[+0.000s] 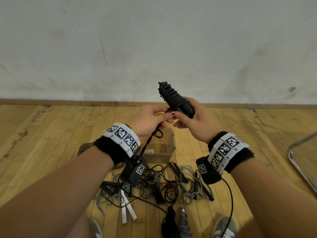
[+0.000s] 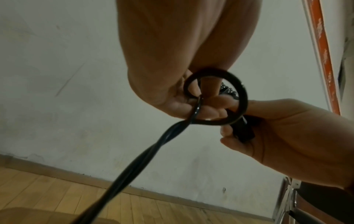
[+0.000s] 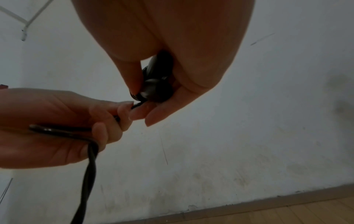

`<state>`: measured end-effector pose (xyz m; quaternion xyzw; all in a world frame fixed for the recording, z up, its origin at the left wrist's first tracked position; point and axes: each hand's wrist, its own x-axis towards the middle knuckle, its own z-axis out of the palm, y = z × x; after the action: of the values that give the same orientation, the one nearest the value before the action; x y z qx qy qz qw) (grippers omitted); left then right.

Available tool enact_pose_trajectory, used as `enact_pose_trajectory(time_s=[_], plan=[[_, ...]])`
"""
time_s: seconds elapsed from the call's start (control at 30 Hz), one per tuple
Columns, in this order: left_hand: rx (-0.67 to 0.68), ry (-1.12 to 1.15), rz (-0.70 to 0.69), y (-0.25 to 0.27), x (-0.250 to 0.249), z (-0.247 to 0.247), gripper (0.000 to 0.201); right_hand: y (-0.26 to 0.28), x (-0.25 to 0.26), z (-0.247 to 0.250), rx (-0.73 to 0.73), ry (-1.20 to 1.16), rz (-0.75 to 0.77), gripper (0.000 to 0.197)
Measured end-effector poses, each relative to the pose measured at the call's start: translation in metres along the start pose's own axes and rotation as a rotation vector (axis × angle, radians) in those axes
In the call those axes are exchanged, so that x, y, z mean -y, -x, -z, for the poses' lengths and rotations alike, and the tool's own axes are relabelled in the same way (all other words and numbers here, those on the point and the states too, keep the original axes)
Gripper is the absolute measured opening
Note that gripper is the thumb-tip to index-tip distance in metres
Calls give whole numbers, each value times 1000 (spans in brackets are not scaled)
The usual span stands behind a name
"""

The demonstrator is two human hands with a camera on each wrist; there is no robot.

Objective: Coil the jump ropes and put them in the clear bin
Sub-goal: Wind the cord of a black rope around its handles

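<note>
I hold the black jump rope bundle up over the clear plastic bin. My right hand wraps round its handles so the coils stay tight. My left hand pinches the loose twisted end, ready to wind it on.
</note>
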<state>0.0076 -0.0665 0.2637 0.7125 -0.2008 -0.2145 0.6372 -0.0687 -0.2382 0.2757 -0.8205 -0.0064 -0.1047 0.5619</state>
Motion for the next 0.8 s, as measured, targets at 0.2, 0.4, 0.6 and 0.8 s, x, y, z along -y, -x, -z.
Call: enact_pose_trajectory(time_s=[0.2,0.4,0.6,0.8], plan=[[25,-253,-110,0,-2,1,20,2,4,1,-61,-65,1,44],[66,-127,-23,1,-1,-2,24,0,1,4,-130,-26,-24,44],[54,-186,-22,-1,-3,2,23,0,-2,2,-157,185,14,48],[81,-132,-13,5,-6,-2,33,-1,-6,2,-203,369,52,54]])
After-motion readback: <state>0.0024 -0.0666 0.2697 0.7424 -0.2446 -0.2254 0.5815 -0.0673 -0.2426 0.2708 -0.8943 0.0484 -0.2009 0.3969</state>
